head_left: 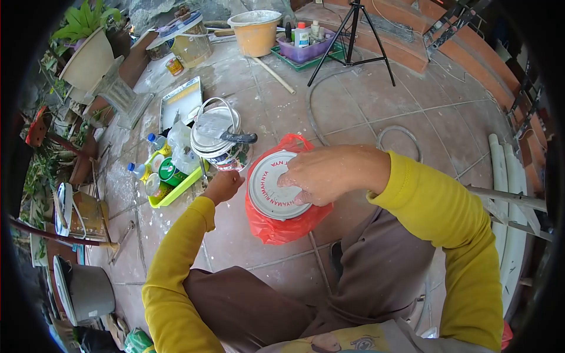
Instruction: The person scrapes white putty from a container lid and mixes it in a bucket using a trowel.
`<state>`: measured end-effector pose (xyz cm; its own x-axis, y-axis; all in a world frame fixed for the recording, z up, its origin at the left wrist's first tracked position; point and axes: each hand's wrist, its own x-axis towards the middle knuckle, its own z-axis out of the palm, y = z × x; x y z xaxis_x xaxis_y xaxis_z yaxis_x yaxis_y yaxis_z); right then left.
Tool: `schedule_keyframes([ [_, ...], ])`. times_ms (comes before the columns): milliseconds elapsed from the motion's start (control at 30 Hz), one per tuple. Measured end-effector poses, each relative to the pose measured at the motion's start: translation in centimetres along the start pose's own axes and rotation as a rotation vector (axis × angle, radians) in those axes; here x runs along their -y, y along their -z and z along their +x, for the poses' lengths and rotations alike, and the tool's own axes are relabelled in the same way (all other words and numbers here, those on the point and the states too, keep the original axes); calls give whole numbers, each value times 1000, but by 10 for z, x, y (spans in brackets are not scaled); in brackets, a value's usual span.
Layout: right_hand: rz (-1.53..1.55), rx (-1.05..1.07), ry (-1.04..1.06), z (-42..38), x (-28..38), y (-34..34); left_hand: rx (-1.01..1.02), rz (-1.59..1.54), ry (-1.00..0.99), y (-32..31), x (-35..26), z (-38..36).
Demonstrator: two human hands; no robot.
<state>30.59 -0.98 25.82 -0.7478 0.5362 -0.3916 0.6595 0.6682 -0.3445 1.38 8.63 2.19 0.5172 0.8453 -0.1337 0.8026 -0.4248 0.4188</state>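
A round can with a white lid (272, 189), printed in red letters, stands in a red plastic bag (268, 226) in front of me. My right hand (335, 173) lies over the lid's right side, fingers bent and apart, fingertips touching the top. To the left of the can, my left hand (223, 186) is closed; whatever may be inside it is hidden. Just beyond that hand is a white paint pail (215, 141) with its wire handle up. A putty knife (235, 137) with a dark handle lies across the pail's top.
A yellow-green tray (176, 191) of bottles and tins sits left of the pail, near a paint tray (181, 103). Farther off are an orange bucket (255, 38), a purple basket (303, 52) and a black tripod (353, 41). A grey hose (315, 117) curls over the tiles.
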Motion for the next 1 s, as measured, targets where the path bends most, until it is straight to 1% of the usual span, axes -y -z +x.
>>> schedule_keyframes([
  [33,6,-18,14,1,-2,-1,-78,-162,23,0,0,1],
  [67,13,-36,30,2,-4,-4,-75,-303,20,-1,-2,3],
  [100,26,-52,48,4,-3,-5,-23,-331,71,2,-8,-3],
  [167,-1,-13,37,5,0,-3,82,-392,141,8,-23,-2],
  [200,-12,10,19,4,2,-3,136,-380,174,7,-27,-1],
  [300,-18,18,0,5,1,-4,144,-307,92,-3,-26,-3],
  [433,-28,-7,4,4,3,-4,156,-285,141,-5,-21,1],
  [500,-41,-12,10,1,6,-5,129,-227,171,-13,-11,0],
  [567,-1,-15,-47,0,8,-6,82,-107,196,-21,-2,0],
  [600,20,-15,-69,1,9,-7,161,-131,255,-19,-5,0],
  [700,13,-33,17,-2,10,-7,283,-378,362,-3,-32,-6],
  [733,12,-33,18,-2,10,-7,196,-371,265,-14,-21,-5],
  [767,9,-33,17,-2,10,-6,136,-340,214,-24,-9,-4],
  [833,12,-32,13,-1,8,-7,15,-276,111,-24,-9,-4],
  [933,11,-15,41,4,5,-8,235,-281,159,-13,-16,-2],
  [1000,2,2,77,1,7,-2,280,-205,155,-13,-19,-2],
])
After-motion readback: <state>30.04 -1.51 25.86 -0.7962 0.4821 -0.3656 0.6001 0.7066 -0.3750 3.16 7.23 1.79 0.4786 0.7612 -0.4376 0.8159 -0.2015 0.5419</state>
